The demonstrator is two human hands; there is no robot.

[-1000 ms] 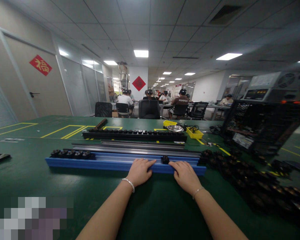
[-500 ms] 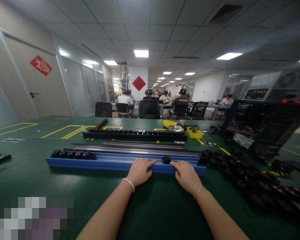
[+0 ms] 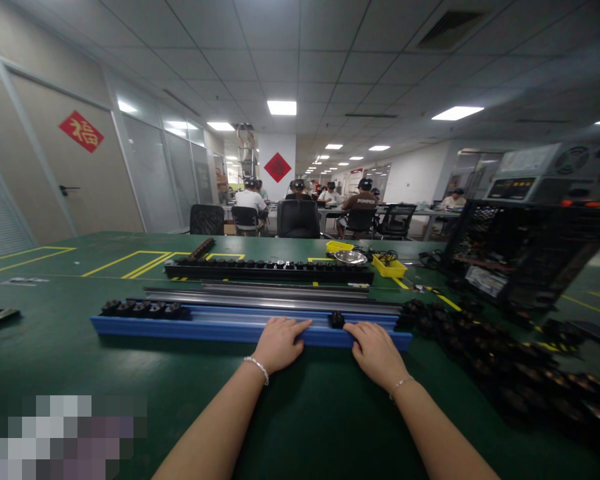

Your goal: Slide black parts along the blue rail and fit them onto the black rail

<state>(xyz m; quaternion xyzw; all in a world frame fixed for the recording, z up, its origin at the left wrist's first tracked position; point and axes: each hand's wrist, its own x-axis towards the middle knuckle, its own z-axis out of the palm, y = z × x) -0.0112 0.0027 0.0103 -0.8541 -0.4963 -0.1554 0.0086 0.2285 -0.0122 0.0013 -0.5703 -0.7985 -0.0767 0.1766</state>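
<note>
A long blue rail (image 3: pixel 180 328) lies across the green table in front of me. My left hand (image 3: pixel 279 343) rests on its near edge, fingers stretched flat over the rail. My right hand (image 3: pixel 376 352) lies beside it, fingers curled over the same edge. A single small black part (image 3: pixel 336 320) sits in the rail's channel between my two hands. A row of several black parts (image 3: pixel 143 308) fills the channel at the rail's left end.
Grey metal rails (image 3: pixel 260 296) and a black rail loaded with parts (image 3: pixel 267 270) lie behind the blue one. A heap of black parts (image 3: pixel 505 363) spreads on the right, beside a black crate (image 3: pixel 525 250). Yellow trays (image 3: pixel 387 267) and a metal bowl (image 3: pixel 351 257) stand farther back. People sit at distant tables.
The small black part has slid a little to the right along the channel, and my right hand shifted slightly right with it. My left hand stays put.
</note>
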